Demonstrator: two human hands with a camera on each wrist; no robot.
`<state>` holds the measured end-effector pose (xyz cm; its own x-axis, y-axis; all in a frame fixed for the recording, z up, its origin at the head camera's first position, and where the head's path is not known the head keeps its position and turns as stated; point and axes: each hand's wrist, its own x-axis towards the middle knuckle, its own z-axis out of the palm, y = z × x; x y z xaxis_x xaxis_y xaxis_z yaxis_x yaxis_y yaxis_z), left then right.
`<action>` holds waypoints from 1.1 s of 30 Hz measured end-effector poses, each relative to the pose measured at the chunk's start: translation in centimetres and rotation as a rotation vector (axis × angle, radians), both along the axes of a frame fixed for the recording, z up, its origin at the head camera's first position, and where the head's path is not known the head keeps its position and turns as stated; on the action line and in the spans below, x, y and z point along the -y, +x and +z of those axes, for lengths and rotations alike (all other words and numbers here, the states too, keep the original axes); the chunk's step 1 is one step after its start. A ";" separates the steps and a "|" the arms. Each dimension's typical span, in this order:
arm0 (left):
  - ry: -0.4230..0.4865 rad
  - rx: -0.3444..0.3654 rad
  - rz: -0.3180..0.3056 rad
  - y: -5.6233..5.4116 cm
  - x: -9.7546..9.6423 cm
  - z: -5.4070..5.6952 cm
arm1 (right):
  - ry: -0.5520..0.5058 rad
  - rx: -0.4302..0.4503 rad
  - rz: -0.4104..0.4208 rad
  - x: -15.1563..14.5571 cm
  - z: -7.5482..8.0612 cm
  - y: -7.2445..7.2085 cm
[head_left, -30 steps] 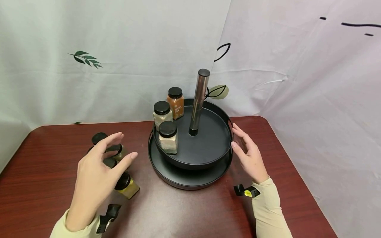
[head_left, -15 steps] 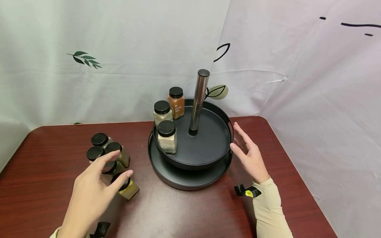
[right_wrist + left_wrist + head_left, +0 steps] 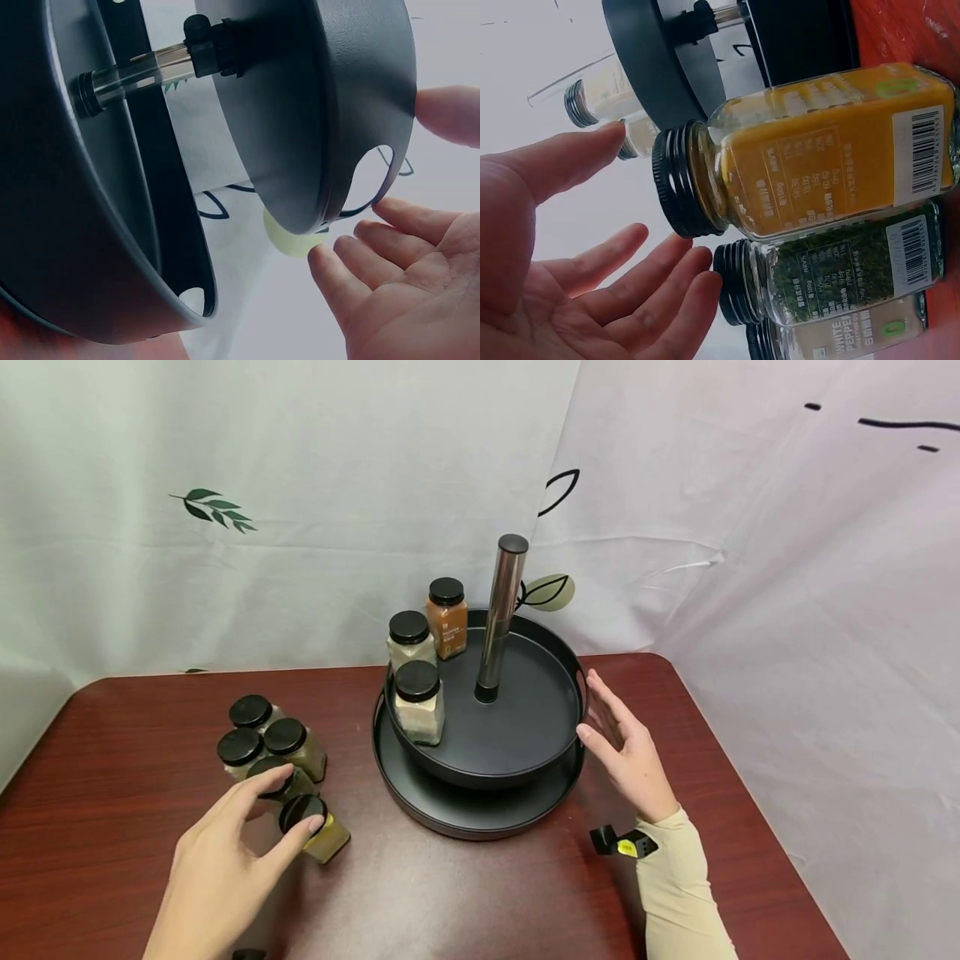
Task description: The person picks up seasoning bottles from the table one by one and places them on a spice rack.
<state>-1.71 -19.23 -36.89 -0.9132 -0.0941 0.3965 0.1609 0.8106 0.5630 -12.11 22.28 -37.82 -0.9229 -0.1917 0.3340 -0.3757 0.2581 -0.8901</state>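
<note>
My left hand [image 3: 217,860] hovers at the near end of a cluster of spice jars, thumb and fingers spread around the black lid of a yellow spice jar [image 3: 327,841]. A gap shows between the thumb and that lid in the left wrist view. Beside it stand a jar of green herbs [image 3: 840,270] and a white pepper jar [image 3: 862,330], near the fingertips. My right hand [image 3: 633,768] touches the upper tray [image 3: 517,735] of a black two-tier rack at its right rim, fingers extended near the cut-out handle. Three jars, including an orange one [image 3: 450,628], stand on that tray.
Below lies the wider lower tray [image 3: 480,818]. A metal post [image 3: 498,618] rises from the upper tray's middle. More black-lidded jars [image 3: 252,712] stand behind the yellow one on the reddish wooden table [image 3: 450,902]. White patterned fabric [image 3: 337,527] hangs behind.
My left hand has come down and nearer to me, to the yellow jar. The upper tray has turned slightly, its left-side jars shifting backward and the orange one rightward. The right hand has barely moved.
</note>
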 end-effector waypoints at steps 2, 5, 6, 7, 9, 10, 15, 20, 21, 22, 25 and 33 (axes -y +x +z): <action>-0.004 -0.008 0.002 0.2 0.0 -0.1 | -0.003 0.001 -0.001 0.0 0.0 0.0; -0.012 -0.013 0.000 0.4 0.0 -0.2 | -0.010 0.006 -0.003 0.1 -0.1 0.0; -0.015 -0.013 0.000 0.4 0.1 -0.2 | -0.011 0.006 -0.002 0.1 -0.1 0.0; -0.017 -0.012 -0.001 0.5 0.1 -0.3 | -0.012 0.007 -0.001 0.1 -0.1 0.0; -0.023 -0.010 -0.003 0.6 0.2 -0.5 | -0.014 0.009 0.000 0.1 -0.1 0.0; -0.027 0.001 -0.001 0.7 0.3 -0.6 | -0.015 0.009 0.001 0.1 -0.2 0.0; -0.031 0.066 -0.002 1.0 0.7 -0.9 | -0.015 0.013 0.008 0.1 -0.2 0.0; -0.038 0.091 -0.006 1.1 0.8 -1.5 | -0.010 0.023 0.022 0.0 -0.1 0.0; -0.042 0.097 -0.006 1.1 0.8 -1.5 | -0.008 0.025 0.025 0.0 -0.1 -0.1; -0.047 0.102 -0.007 1.1 0.8 -1.6 | -0.007 0.029 0.028 0.0 -0.1 -0.1; -0.047 0.123 -0.011 1.1 0.7 -1.8 | -0.005 0.033 0.036 0.0 -0.1 -0.1; -0.035 0.205 -0.016 1.0 0.6 -2.6 | 0.000 0.034 0.042 0.0 -0.2 0.0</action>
<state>-0.73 -19.88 -39.46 -0.9764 -0.0684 0.2050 0.0589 0.8286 0.5568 -12.12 22.26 -38.00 -0.9248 -0.2309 0.3024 -0.3558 0.2429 -0.9025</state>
